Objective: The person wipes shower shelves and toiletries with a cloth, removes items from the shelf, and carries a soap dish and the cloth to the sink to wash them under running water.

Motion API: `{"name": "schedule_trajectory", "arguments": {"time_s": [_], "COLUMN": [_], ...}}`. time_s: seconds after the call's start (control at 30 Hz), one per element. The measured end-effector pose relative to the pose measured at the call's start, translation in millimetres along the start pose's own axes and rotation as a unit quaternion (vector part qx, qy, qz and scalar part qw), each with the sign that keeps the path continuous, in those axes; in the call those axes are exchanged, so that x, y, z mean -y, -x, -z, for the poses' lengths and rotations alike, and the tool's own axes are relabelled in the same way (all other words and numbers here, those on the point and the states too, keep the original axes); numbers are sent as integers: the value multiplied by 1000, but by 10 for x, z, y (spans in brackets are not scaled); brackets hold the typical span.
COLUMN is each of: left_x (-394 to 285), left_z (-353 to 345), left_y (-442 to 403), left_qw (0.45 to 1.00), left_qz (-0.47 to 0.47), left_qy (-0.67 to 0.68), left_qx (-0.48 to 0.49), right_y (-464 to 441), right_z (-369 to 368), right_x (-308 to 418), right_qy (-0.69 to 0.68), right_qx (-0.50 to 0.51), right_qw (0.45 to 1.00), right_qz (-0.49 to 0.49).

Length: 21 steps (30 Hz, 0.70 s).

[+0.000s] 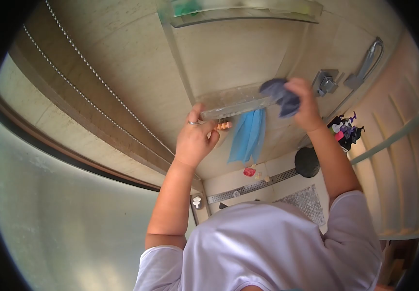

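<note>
My left hand (pixel 197 136), with a ring on one finger, is closed around the left end of a clear wall shelf (pixel 238 99). Just beside its fingertips is a small orange ridged object (pixel 224 125); whether the fingers touch it I cannot tell. A dark grey-blue cloth (pixel 284 97) is bunched in my right hand (pixel 305 104), at the shelf's right end. Motion blurs that hand a little. Below the shelf hangs a light blue cloth (pixel 248 136).
Higher up is another clear shelf (pixel 246 17) with green items. A shower valve (pixel 327 83) and hand shower (pixel 367 60) are at right. Bead chains (pixel 90 68) hang at left. On the floor are a drain strip (pixel 248 189), a dark round object (pixel 307 162) and a grey mat (pixel 306 201).
</note>
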<state>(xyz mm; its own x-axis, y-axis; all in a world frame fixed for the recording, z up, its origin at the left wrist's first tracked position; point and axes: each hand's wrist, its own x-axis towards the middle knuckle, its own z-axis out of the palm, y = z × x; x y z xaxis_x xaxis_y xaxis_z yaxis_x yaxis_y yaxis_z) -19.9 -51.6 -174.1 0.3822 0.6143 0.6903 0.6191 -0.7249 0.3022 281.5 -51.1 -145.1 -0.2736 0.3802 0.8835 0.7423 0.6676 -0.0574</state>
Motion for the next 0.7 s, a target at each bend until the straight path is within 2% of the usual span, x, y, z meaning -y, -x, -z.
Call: {"name": "schedule_trajectory", "arguments": {"time_s": [0.03,0.07,0.13,0.23,0.27,0.33,0.37,0.4,0.47,0.57,0.67,0.7], "left_x": [-43,-59,-68,-82,-86,-79,-72,-40,29,27,-6,-4], "left_z": [-7,-8,-6,7,8,-6,-17,70,61,86,87,86], "left_y": [-21,-23,-32,-96,-134,-194,-228,-76,-69,-98,-114,-116], "left_qw": [1000,1000,999,998,998,997,996,997,997,997,996,996], "left_qz": [9,17,22,29,33,29,26,18,0,-9,-2,-7], "left_qy": [7,17,31,42,44,55,61,61,65,49,26,25], "left_qx": [0,2,5,27,36,48,54,44,39,65,82,80], "right_y": [79,123,182,334,536,697,718,635,528,339,301,281], "right_z": [21,65,162,170,87,-105,-209,-345,-572,-732,-755,-708], "right_x": [1,-6,30,221,69,27,77,376,545,877,1036,976], "right_qy": [-43,-64,-100,-253,-207,-335,-434,-472,-583,-644,-630,-630], "right_qx": [-135,-227,-401,-491,-471,-406,-374,-375,-366,-349,-331,-342], "right_qw": [986,958,856,717,744,607,542,526,435,388,396,380], "right_qz": [-90,-166,-309,-425,-426,-595,-614,-600,-580,-559,-581,-584]}}
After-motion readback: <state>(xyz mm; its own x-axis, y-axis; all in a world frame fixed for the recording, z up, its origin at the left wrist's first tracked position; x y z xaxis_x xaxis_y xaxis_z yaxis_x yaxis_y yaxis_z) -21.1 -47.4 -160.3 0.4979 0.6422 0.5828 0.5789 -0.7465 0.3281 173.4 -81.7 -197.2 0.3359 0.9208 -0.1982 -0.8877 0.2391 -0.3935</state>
